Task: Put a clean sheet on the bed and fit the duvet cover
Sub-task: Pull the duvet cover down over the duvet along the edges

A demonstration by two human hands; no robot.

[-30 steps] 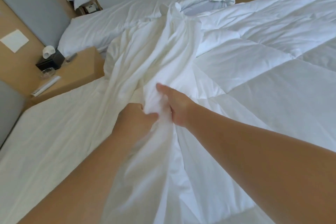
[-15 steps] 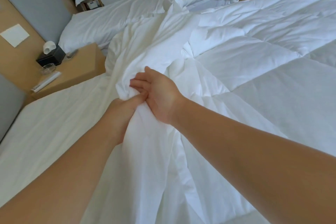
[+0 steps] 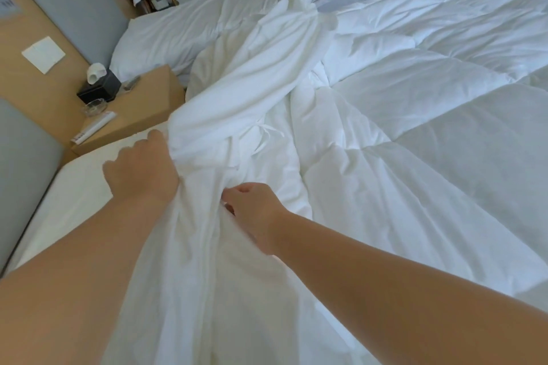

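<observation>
On one duvet [image 3: 415, 142], two hands [image 3: 142, 169] [image 3: 252, 212] hold one cover [image 3: 252, 83].

A wooden nightstand [image 3: 142, 109] holds a black tissue box [image 3: 99, 87] (tissue poking up), glass dish [image 3: 94, 108] and remote [image 3: 93, 129].

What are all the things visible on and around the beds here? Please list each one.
loose white fabric duvet cover: one, white, bunched along the near bed's middle
white quilted duvet: one, white, spread at right
white bed sheet: one, white, on the near mattress, left
second bed with white bedding: one, white, behind
light wooden nightstand: one, tan, between the beds
black tissue box: one, black, on the nightstand
clear glass dish: one, clear, beside the box
white remote control: one, white, nightstand's front edge
grey padded headboard panels: two, grey, at left
left hand: one, grips the duvet cover's edge
right hand: one, pinches the cover lower down
</observation>
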